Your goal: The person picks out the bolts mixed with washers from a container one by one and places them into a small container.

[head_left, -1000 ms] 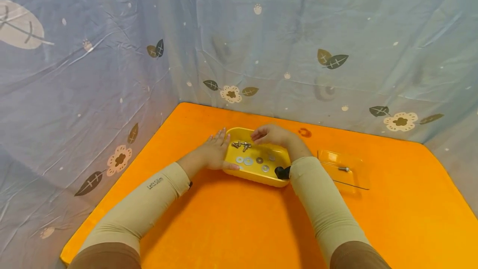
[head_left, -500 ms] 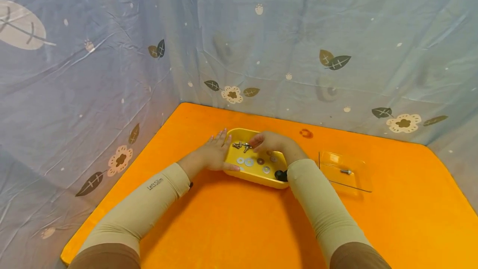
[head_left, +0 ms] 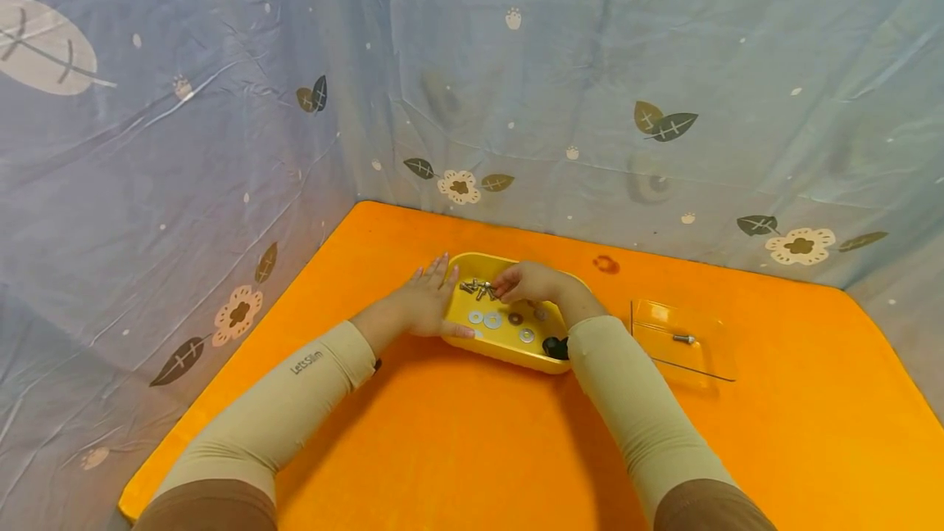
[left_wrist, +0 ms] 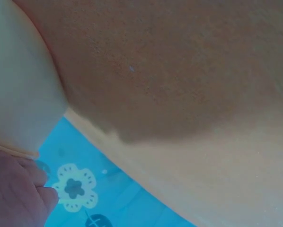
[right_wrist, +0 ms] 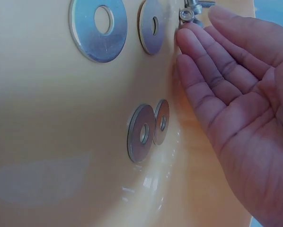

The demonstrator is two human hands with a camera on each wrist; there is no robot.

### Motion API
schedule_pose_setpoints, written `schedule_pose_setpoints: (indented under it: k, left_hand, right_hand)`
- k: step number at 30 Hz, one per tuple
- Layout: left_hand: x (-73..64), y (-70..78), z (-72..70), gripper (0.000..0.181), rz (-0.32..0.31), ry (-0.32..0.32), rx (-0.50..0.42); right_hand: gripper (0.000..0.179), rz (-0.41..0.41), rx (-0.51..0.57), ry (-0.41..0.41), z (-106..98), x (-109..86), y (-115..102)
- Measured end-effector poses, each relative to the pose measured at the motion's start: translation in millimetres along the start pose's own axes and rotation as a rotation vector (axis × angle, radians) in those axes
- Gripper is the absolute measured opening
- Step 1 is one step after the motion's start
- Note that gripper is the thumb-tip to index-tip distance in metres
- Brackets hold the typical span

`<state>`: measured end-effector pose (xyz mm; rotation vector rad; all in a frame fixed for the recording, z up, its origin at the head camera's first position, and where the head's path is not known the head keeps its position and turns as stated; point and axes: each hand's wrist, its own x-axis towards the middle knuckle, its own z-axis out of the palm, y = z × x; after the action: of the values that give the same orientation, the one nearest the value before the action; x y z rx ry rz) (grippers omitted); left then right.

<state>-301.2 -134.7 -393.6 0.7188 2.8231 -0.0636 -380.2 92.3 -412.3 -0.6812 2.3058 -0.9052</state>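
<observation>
A yellow plastic bin (head_left: 501,353) holds a small heap of socket head screws (head_left: 478,288) at its far left and several flat washers (head_left: 492,319) on its floor. My left hand (head_left: 423,306) rests on the bin's left end, fingers spread and straight, thumb over the near rim. In the left wrist view only part of that hand shows beside the pale sleeve (left_wrist: 23,80). Reaching in from the right, my right hand (head_left: 537,282) has its fingertips right at the screws. The right wrist view shows those fingers (right_wrist: 203,85) loosely bent, with a gap between them and the thumb.
A black round object (head_left: 553,347) sits in the bin's near right corner. Right of the bin, a clear plastic tray (head_left: 711,351) holds one screw (head_left: 683,339). Both containers stand on an orange tabletop (head_left: 442,441), with a patterned curtain (head_left: 560,88) behind.
My right hand has lowered into the bin, down to the screws, and the heap has shifted slightly. My left hand has stayed at the bin's left end.
</observation>
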Motion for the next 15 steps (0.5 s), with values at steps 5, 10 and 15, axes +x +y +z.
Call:
schedule_pose_setpoints:
  k: [5, 10, 15]
  left_hand:
    - [0.4, -1.1, 0.4, 0.124, 0.000, -0.002, -0.014]
    - [1.6, -0.8, 1.0, 0.125, -0.010, -0.003, -0.003]
    - [2.3, -0.3, 1.3, 0.123, -0.004, 0.000, 0.010]
  right_hand:
    - [0.036, -0.007, -0.009, 0.024, 1.8, 2.8, 1.1]
    - [0.037, 0.020, 0.004, 0.006, 3.6, 4.9, 2.3]
    - [0.038, 0.008, -0.027, -0.007, 5.3, 6.3, 3.6]
